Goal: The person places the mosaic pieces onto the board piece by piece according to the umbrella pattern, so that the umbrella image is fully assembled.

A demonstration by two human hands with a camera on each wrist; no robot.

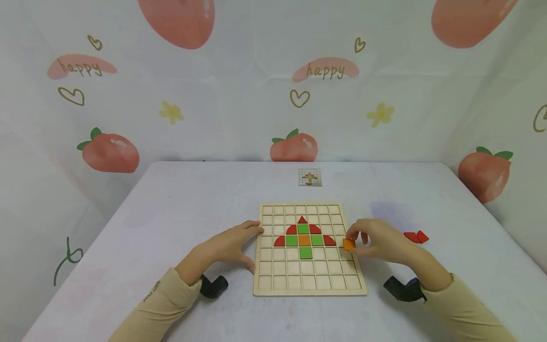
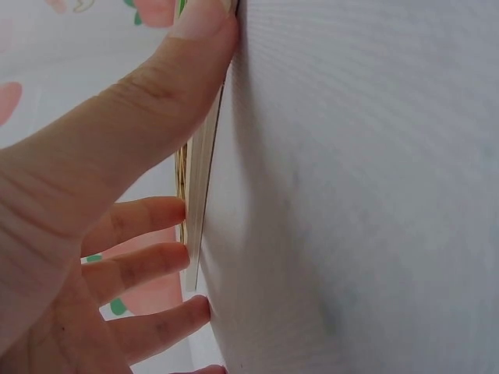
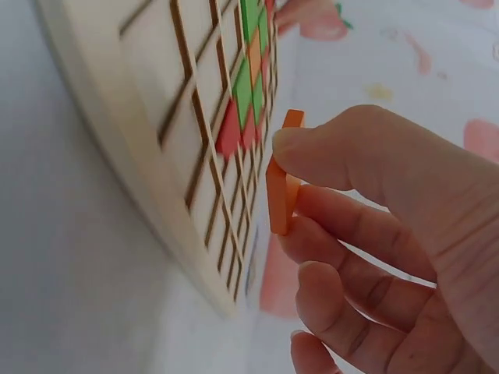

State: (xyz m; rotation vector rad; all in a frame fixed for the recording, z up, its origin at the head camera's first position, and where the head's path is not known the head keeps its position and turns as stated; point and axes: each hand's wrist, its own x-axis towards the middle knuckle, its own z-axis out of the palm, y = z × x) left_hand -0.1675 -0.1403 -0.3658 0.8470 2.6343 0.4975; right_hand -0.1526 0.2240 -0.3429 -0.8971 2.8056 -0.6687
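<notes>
A wooden grid board (image 1: 287, 282) lies on the table, with green squares (image 1: 306, 252), an orange square (image 1: 304, 240), red quarter-circles (image 1: 329, 240) and a red triangle (image 1: 302, 220) set in its cells. My left hand (image 1: 228, 244) rests at the board's left edge, thumb and fingertips touching its side, fingers fairly straight. Over the board's right edge, my right hand (image 1: 382, 240) pinches an orange square tile (image 3: 279, 195) between thumb and fingers. In the right wrist view that tile is tilted up on edge, apart from the board.
Two red pieces (image 1: 416, 236) lie on the table right of the right hand. A small pattern card (image 1: 309, 177) sits behind the board, showing a coloured figure on a grid. Black wrist-worn devices (image 1: 403, 289) hang at both sleeves. A printed curtain (image 1: 239, 95) stands behind the table.
</notes>
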